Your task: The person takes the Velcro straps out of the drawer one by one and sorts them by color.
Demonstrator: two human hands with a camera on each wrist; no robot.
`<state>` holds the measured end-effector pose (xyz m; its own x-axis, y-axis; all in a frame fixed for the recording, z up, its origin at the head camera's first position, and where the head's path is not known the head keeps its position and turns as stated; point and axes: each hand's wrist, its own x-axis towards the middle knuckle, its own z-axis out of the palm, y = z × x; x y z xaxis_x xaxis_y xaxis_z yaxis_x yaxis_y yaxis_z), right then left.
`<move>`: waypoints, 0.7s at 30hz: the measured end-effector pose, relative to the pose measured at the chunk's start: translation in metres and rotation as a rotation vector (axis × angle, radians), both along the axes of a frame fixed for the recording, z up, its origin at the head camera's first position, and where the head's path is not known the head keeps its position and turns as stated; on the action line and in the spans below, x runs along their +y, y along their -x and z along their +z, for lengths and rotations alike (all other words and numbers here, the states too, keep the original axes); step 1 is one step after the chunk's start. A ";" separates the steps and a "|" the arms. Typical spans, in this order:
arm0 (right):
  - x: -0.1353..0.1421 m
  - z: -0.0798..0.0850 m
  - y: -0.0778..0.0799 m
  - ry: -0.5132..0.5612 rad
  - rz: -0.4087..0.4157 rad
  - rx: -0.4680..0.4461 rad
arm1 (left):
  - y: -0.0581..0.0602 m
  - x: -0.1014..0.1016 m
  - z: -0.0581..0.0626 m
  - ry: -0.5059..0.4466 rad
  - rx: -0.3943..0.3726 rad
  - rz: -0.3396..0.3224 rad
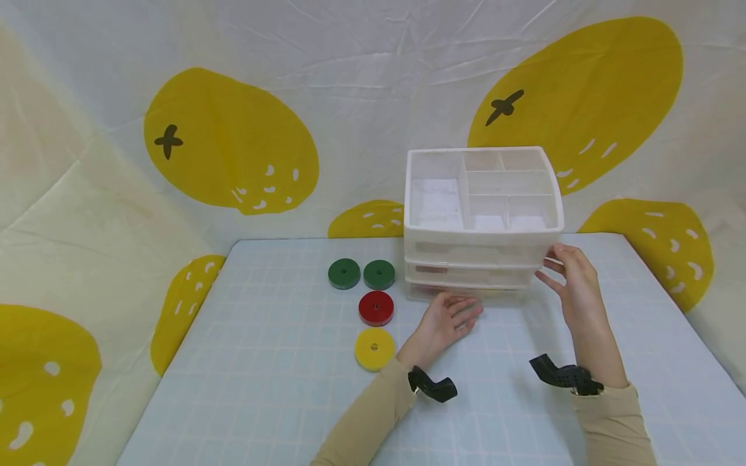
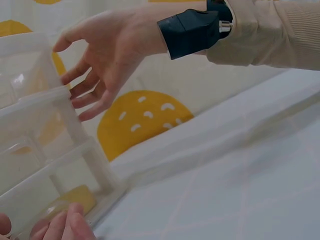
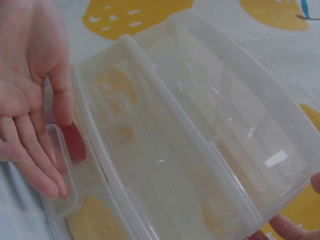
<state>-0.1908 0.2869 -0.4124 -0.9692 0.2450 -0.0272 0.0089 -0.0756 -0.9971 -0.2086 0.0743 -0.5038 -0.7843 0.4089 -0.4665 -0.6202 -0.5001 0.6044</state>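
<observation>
A white plastic drawer organizer stands at the back of the table. Along the front of its bottom drawer lies my left hand, palm turned up, with straight fingers at the clear handle. Through the translucent plastic show a red thing and a yellow thing inside the low drawer. My right hand rests its fingertips against the organizer's right side, fingers loosely spread. The upper two drawers are pushed in and look bare.
To the organizer's left lie two green discs, a red disc and a yellow disc on the checked tablecloth. The yellow disc is close to my left wrist. A cloth with yellow prints hangs behind the table.
</observation>
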 end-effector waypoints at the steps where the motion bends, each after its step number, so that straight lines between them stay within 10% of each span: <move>1: 0.000 0.000 0.000 0.002 -0.001 0.001 | -0.001 0.000 0.000 -0.003 -0.005 0.000; 21: 0.000 0.000 0.001 0.015 -0.008 0.010 | -0.034 -0.003 0.005 -0.043 -0.066 0.023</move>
